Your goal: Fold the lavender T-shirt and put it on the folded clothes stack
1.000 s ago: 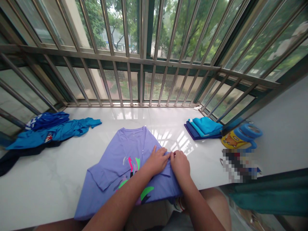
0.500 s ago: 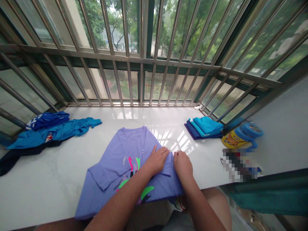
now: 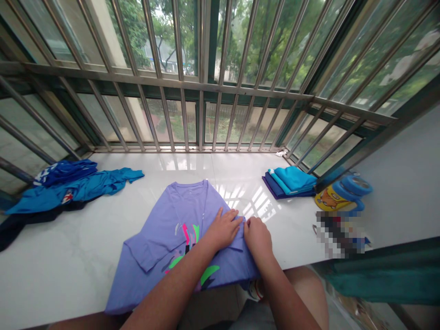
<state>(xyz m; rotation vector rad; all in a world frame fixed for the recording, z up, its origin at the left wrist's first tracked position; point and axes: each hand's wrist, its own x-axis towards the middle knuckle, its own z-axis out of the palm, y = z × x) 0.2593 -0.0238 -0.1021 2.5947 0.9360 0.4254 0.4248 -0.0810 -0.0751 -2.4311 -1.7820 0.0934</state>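
A lavender T-shirt [image 3: 160, 213] with a pink, green and dark print lies on the white ledge, its neckline toward the window. One sleeve is folded inward over the front, and the hem hangs over the near edge. My left hand [image 3: 225, 228] rests flat on the right part of the shirt, fingers stretched out. Beside it, my right hand [image 3: 258, 236] pinches the shirt's right edge near the sleeve, its fingers curled in. My left forearm covers part of the print.
Crumpled blue and dark clothes [image 3: 82, 185] lie at the left. A folded stack of turquoise and navy clothes [image 3: 292, 181] sits at the back right, near a blue and yellow bottle [image 3: 338, 195] and a blurred-out item [image 3: 340, 236]. Metal window bars [image 3: 202, 87] border the ledge [image 3: 44, 270].
My right hand has shifted very slightly left along with the shirt's edge. The view has turned a little. Otherwise the shirt and my left hand look the same.
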